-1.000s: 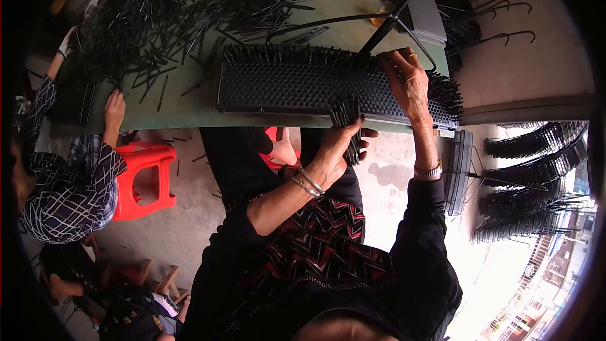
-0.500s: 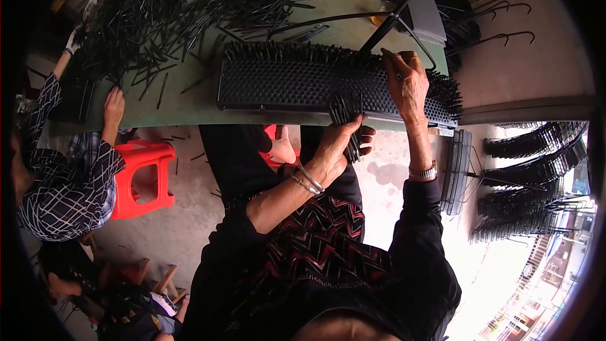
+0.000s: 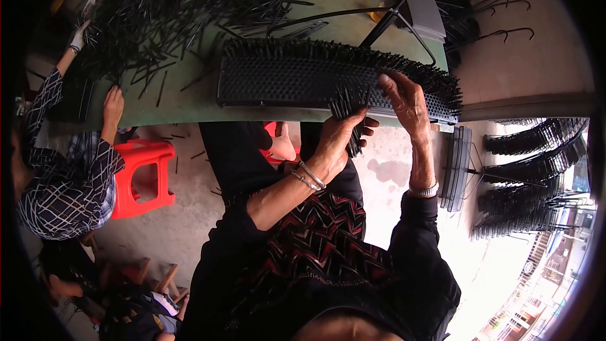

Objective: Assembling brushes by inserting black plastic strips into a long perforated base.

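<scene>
My left hand [image 3: 339,134] is closed around a bundle of thin black strips [image 3: 347,102], just off the table's near edge. The strips point up past the thumb toward a long black perforated rack [image 3: 278,82], which lies along that edge. Upright black strips [image 3: 290,49] stand in the holes on the rack's far side, while rows of bare holes show nearer me. Over the rack's right part my right hand [image 3: 409,102] hovers with thumb and fingers curled together. Whatever is between its fingertips is too small to make out.
A heap of loose black strips [image 3: 170,19] covers the green table's [image 3: 208,98] far left. A black metal rod frame [image 3: 385,20] rises behind the rack. At left a co-worker's hand [image 3: 113,108] rests on the table edge, beside a red stool [image 3: 144,180]. Hanging black racks [image 3: 530,177] fill the right.
My right hand has drawn back from the upright strips at the far side toward the near rows of holes. My left hand, with the bundle, has barely shifted.
</scene>
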The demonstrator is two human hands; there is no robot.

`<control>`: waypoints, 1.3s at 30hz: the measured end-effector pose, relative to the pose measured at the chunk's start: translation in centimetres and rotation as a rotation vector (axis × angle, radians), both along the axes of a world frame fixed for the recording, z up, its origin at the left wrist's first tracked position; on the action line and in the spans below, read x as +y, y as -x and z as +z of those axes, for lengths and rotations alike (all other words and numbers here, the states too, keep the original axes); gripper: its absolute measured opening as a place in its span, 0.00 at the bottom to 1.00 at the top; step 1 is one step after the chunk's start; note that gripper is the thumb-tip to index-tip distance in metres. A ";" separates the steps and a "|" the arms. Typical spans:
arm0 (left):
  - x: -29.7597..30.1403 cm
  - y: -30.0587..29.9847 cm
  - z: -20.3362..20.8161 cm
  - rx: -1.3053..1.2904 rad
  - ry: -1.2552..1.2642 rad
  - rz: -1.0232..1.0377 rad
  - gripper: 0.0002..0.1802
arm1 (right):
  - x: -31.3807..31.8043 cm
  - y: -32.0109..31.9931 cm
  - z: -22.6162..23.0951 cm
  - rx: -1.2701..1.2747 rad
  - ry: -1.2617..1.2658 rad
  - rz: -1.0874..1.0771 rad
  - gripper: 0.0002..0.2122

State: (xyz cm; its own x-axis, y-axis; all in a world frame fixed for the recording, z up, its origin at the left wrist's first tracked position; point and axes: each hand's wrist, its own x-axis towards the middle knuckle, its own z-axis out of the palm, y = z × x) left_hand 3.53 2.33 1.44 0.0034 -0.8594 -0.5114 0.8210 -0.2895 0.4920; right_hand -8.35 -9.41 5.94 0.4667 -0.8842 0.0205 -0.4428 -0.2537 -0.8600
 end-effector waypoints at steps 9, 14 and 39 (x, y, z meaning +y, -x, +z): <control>0.0 -0.2 0.9 -0.078 0.000 -0.081 0.13 | -0.2 1.0 1.2 0.012 -0.139 0.256 0.09; 0.0 -0.2 1.5 -0.156 0.006 -0.102 0.12 | -0.1 1.0 1.2 0.017 -0.103 0.226 0.10; -1.1 0.5 -0.5 -0.361 0.071 0.019 0.12 | -1.0 2.2 1.3 -0.081 -0.138 0.162 0.08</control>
State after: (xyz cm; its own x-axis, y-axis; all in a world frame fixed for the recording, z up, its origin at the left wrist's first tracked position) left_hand 3.02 1.21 0.99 0.1891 -0.8906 -0.4135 0.5954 -0.2309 0.7695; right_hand -10.51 -10.44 7.21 0.6043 -0.7951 -0.0519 -0.3340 -0.1936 -0.9225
